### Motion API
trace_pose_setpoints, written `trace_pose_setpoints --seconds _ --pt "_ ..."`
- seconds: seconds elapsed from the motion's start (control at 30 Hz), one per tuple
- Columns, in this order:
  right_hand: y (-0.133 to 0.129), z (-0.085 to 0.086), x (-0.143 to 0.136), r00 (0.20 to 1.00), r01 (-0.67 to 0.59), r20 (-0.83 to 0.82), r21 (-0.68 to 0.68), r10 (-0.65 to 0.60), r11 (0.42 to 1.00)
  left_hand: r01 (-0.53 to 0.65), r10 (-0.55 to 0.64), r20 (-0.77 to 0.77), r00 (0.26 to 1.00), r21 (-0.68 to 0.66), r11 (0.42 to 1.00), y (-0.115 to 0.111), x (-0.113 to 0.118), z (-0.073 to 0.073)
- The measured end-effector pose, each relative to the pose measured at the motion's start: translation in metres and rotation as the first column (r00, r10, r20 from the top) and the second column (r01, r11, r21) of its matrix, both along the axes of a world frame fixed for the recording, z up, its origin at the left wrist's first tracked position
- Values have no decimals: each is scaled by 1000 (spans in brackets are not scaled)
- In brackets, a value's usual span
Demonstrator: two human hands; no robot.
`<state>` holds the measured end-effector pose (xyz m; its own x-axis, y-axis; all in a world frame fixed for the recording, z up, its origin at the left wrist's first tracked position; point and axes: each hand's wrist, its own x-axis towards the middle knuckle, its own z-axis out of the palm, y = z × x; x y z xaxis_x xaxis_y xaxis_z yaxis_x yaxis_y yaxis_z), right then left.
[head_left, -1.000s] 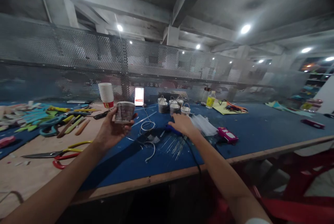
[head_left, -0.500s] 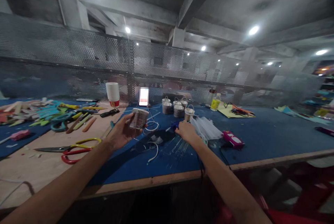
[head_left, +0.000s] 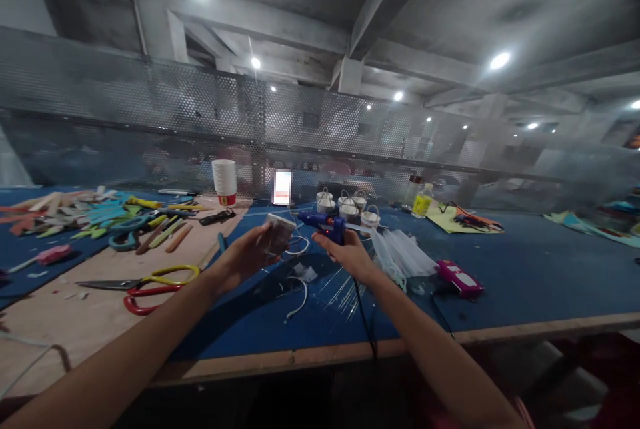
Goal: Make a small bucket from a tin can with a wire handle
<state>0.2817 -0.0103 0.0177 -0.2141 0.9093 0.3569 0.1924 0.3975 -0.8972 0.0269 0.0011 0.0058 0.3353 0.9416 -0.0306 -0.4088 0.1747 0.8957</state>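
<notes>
A small cup with a brownish-grey patterned side (head_left: pixel 278 234) is tilted in my left hand (head_left: pixel 243 257), whose fingers wrap its left side. Facing it, my right hand (head_left: pixel 350 254) grips a blue glue gun (head_left: pixel 334 226) with a small red light. The gun's nozzle points left at the cup, a short gap away. A clear glue stick (head_left: pixel 358 228) sticks out of the gun's back, and a black cord (head_left: pixel 367 322) hangs below. Beyond the gun stand several small white cups with wire handles (head_left: pixel 349 208). White cord (head_left: pixel 299 302) lies on the blue table top below the cup.
Scissors with red and yellow handles (head_left: pixel 150 282) lie at left, near coloured strips (head_left: pixel 95 212). Stacked paper cups (head_left: pixel 225 181) and a lit phone (head_left: pixel 283 188) stand at the back. Clear plastic bags (head_left: pixel 403 252), a magenta device (head_left: pixel 460 279) and a yellow-labelled bottle (head_left: pixel 423 202) are at right.
My right hand has lifted the blue glue gun off the table and brought it up near the cup. The cup in my left hand has tilted, and the view has shifted slightly.
</notes>
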Motion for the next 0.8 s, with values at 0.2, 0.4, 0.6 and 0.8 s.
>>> trace_pose_setpoints --seconds 0.2,0.4,0.6,0.8 --pt "-5 -15 -3 993 -68 -90 61 73 996 20 -14 -111 994 57 998 3 -1 -7" --pt "-2 -24 0 996 -70 -43 119 76 990 48 -30 -147 989 120 992 5 0 -11" --pt "-1 -25 -2 994 -92 -37 178 100 980 33 -7 -187 982 136 990 -2 5 -5" --pt "-4 -24 -1 995 -98 -11 208 102 973 24 3 -180 984 147 989 0 7 -5"
